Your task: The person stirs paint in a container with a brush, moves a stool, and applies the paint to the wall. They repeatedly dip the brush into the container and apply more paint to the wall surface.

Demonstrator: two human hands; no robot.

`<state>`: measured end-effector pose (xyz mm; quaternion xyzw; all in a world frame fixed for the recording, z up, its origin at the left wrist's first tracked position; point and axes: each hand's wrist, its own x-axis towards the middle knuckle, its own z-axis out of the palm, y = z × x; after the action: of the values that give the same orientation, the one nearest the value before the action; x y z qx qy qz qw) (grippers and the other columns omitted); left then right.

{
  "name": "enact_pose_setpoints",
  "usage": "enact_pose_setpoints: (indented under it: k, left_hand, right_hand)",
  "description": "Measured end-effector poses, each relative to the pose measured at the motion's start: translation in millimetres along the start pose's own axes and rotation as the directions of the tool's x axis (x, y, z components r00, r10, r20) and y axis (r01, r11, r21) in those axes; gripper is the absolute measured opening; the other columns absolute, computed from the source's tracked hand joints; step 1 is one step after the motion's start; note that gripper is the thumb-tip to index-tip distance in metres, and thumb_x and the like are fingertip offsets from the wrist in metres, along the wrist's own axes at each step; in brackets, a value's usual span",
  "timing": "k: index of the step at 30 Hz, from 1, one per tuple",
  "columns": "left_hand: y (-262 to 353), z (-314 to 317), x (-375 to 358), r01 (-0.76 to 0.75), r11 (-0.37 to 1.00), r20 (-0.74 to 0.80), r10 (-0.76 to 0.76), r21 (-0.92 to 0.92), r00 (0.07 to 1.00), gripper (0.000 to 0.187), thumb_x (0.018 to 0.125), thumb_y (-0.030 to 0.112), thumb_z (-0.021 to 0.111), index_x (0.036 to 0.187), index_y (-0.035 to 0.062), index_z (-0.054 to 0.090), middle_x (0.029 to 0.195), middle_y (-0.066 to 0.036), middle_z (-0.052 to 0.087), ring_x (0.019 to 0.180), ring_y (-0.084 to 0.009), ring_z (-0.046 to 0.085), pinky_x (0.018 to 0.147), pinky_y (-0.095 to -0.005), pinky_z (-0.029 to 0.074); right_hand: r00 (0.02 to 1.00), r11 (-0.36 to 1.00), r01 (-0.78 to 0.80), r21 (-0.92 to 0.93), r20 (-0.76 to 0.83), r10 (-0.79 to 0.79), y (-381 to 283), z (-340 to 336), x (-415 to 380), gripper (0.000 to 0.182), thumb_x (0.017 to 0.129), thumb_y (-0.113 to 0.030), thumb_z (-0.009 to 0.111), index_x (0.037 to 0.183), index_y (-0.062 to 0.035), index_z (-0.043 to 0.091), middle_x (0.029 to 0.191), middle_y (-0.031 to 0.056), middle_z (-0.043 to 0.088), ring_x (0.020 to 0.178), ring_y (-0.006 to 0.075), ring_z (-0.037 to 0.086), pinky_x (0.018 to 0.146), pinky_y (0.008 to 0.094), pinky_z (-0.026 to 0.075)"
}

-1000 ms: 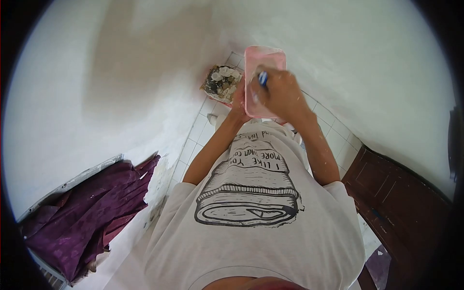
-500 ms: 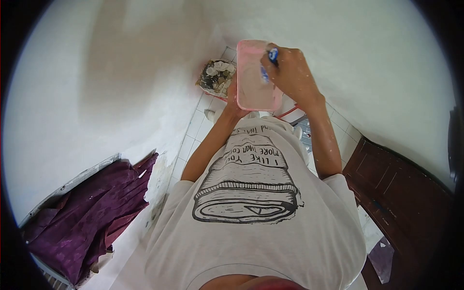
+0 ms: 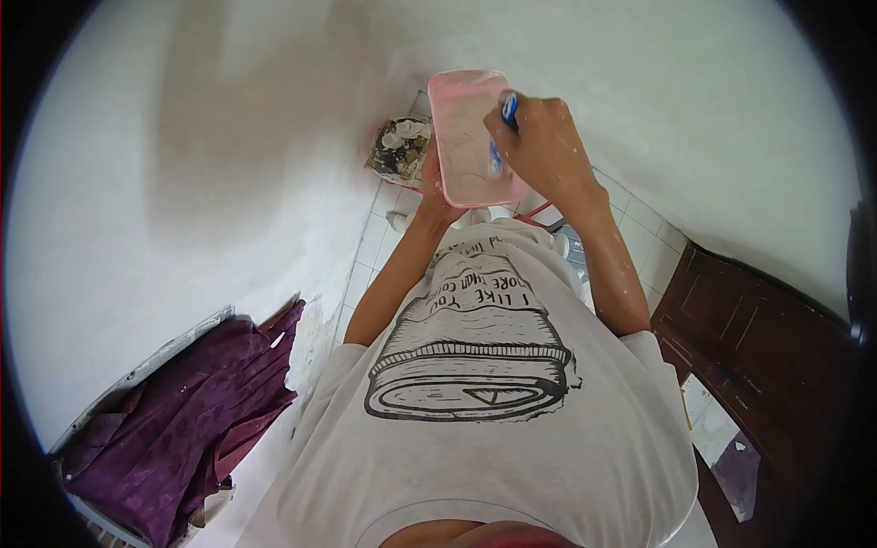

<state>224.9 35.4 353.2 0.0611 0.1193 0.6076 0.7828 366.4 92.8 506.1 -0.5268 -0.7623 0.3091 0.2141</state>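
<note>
In the head view, a shallow pink plastic tray (image 3: 440, 114), its inside coated with a whitish paste or paint, is held out in front of my chest. My left hand (image 3: 435, 178) grips it from the near left side and underneath, its fingers mostly hidden. Closed around a blue-handled tool (image 3: 509, 108), my right hand (image 3: 546, 142) is over the tray's right side. The tool's blue-and-white lower part reaches down toward the paste; whether it is a brush or a scraper I cannot make out. White specks dot my right hand and forearm.
Below the tray, a bucket of debris (image 3: 402, 151) stands on the tiled floor (image 3: 364, 251) by the corner. White walls (image 3: 265, 119) rise on both sides. Purple cloth (image 3: 183, 420) hangs at lower left, and a dark brown wooden door or cabinet (image 3: 731, 320) stands at right.
The tray has shifted slightly left and tilted a little. My right hand, with the blue-handled tool, has moved slightly left and down along it.
</note>
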Motion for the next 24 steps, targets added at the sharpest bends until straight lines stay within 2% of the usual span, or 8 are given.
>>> enact_pose_setpoints:
  k: [5, 7, 9, 13, 14, 16, 18, 24]
  left_hand:
    - [-4, -16, 2, 0.092, 0.983, 0.13, -0.072, -0.16, 0.989, 0.058, 0.105, 0.051, 0.036, 0.151, 0.0151, 0.036, 0.148, -0.01, 0.046, 0.135, -0.0285, 0.048, 0.11, -0.0502, 0.045]
    - [-6, -13, 2, 0.041, 0.999, -0.033, -0.04, 0.03, 0.999, 0.058, 0.105, 0.05, 0.037, 0.151, 0.0146, 0.036, 0.147, -0.01, 0.047, 0.134, -0.0284, 0.049, 0.109, -0.0513, 0.045]
    - [-4, -10, 0, 0.025, 0.999, 0.018, -0.025, 0.033, 1.0, 0.056, 0.105, 0.048, 0.037, 0.151, 0.0141, 0.036, 0.146, -0.01, 0.048, 0.133, -0.0281, 0.05, 0.109, -0.0505, 0.046]
    - [6, -25, -2, -0.105, 0.964, 0.019, 0.103, 0.243, 0.994, 0.055, 0.106, 0.045, 0.037, 0.151, 0.0129, 0.036, 0.145, -0.01, 0.049, 0.131, -0.0292, 0.052, 0.109, -0.0497, 0.046]
    - [7, -25, 0, -0.112, 0.964, 0.02, 0.11, 0.243, 0.994, 0.055, 0.106, 0.045, 0.037, 0.151, 0.0129, 0.036, 0.145, -0.01, 0.049, 0.131, -0.0292, 0.052, 0.109, -0.0497, 0.046]
    - [9, -17, 2, 0.022, 0.998, 0.076, -0.017, -0.064, 0.997, 0.057, 0.106, 0.046, 0.036, 0.152, 0.0124, 0.034, 0.147, -0.01, 0.047, 0.132, -0.0299, 0.051, 0.109, -0.0496, 0.046]
    - [3, -24, -2, -0.009, 0.999, 0.004, 0.009, 0.033, 1.0, 0.058, 0.106, 0.048, 0.035, 0.152, 0.0125, 0.034, 0.147, -0.01, 0.047, 0.131, -0.0297, 0.052, 0.109, -0.0495, 0.046]
    - [18, -19, -10, -0.005, 0.992, 0.061, -0.002, 0.123, 0.998, 0.058, 0.106, 0.049, 0.034, 0.152, 0.0129, 0.034, 0.146, -0.01, 0.048, 0.131, -0.0276, 0.052, 0.109, -0.0474, 0.047]
  right_hand:
    - [0.979, 0.975, 0.203, 0.092, -0.048, -0.199, -5, 22, -10, 0.025, 0.088, -0.012, 0.061, 0.075, 0.0091, 0.059, 0.061, 0.0234, 0.06, 0.054, 0.0416, 0.059, 0.055, 0.0444, 0.049]
    - [0.976, 0.968, 0.216, 0.126, -0.065, -0.209, 2, 26, 2, 0.026, 0.089, -0.012, 0.061, 0.074, 0.009, 0.058, 0.061, 0.0234, 0.06, 0.054, 0.0417, 0.059, 0.055, 0.0446, 0.049]
    - [0.94, 0.969, 0.247, -0.003, -0.243, -0.24, 16, 25, 17, 0.023, 0.089, -0.013, 0.061, 0.078, 0.0076, 0.061, 0.062, 0.0246, 0.059, 0.057, 0.0424, 0.06, 0.057, 0.0457, 0.05]
    - [1.0, 0.998, 0.026, 0.059, -0.008, -0.026, -1, -1, -3, 0.024, 0.085, -0.012, 0.061, 0.072, 0.0082, 0.059, 0.067, 0.029, 0.059, 0.061, 0.0436, 0.061, 0.059, 0.0474, 0.051]
    - [0.997, 0.995, 0.074, 0.067, 0.01, -0.075, -1, 8, -12, 0.023, 0.085, -0.012, 0.061, 0.073, 0.008, 0.059, 0.068, 0.0285, 0.059, 0.062, 0.0426, 0.061, 0.059, 0.0466, 0.051]
    - [0.992, 0.99, 0.121, 0.077, 0.029, -0.123, -7, 17, -13, 0.023, 0.085, -0.012, 0.061, 0.073, 0.0078, 0.059, 0.07, 0.0281, 0.059, 0.063, 0.0417, 0.061, 0.059, 0.0457, 0.051]
    - [0.942, 0.939, 0.333, 0.082, -0.073, -0.328, -13, 22, -6, 0.019, 0.09, -0.012, 0.059, 0.085, 0.0062, 0.062, 0.066, 0.0247, 0.06, 0.06, 0.0424, 0.06, 0.059, 0.0459, 0.05]
    - [0.981, 0.987, 0.158, 0.018, -0.116, -0.155, 4, 13, 4, 0.023, 0.088, -0.014, 0.062, 0.08, 0.0079, 0.06, 0.069, 0.0263, 0.061, 0.063, 0.0428, 0.061, 0.061, 0.0477, 0.05]
